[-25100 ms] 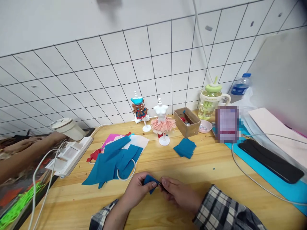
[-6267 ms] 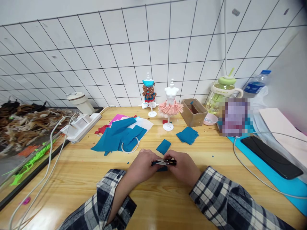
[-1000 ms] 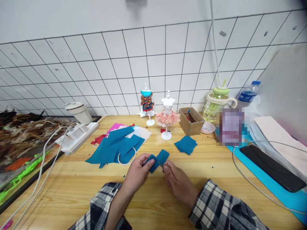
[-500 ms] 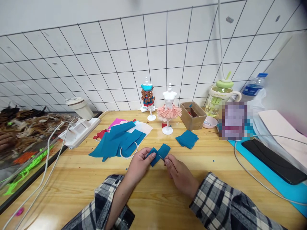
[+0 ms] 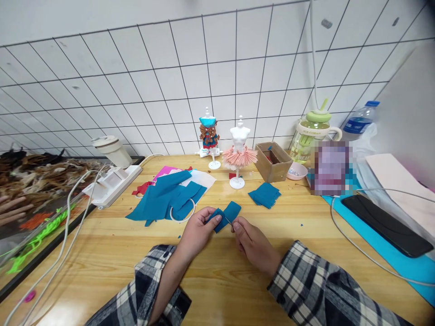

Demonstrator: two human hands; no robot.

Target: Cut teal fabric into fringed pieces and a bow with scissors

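My left hand (image 5: pixel 201 228) pinches a folded strip of teal crepe paper (image 5: pixel 232 212) between thumb and fingers. Fingers of my right hand (image 5: pixel 249 237) are closed round a pair of small scissors (image 5: pixel 228 220); only a thin metal blade shows, lying against the strip, and the handles are hidden. Beyond the right hand lies a stack of teal pieces (image 5: pixel 264 195) with fringed edges. To the left, larger teal sheets (image 5: pixel 163 194) overlap white and pink ones, with a white ring (image 5: pixel 183 220) by them.
Behind stand a mini mannequin in a pink ruffled skirt (image 5: pixel 239 156), a dressed mannequin (image 5: pixel 208 131), a cardboard box (image 5: pixel 273 170) and a pink bowl (image 5: pixel 297 172). A phone (image 5: pixel 387 224) lies right. At left are a power strip (image 5: pixel 117 185) and another person's hand (image 5: pixel 13 210).
Both hands and the strip keep almost the same place; the whole view has shifted very slightly. At the far left, the other person's hand reaches further into view with fingers extended.
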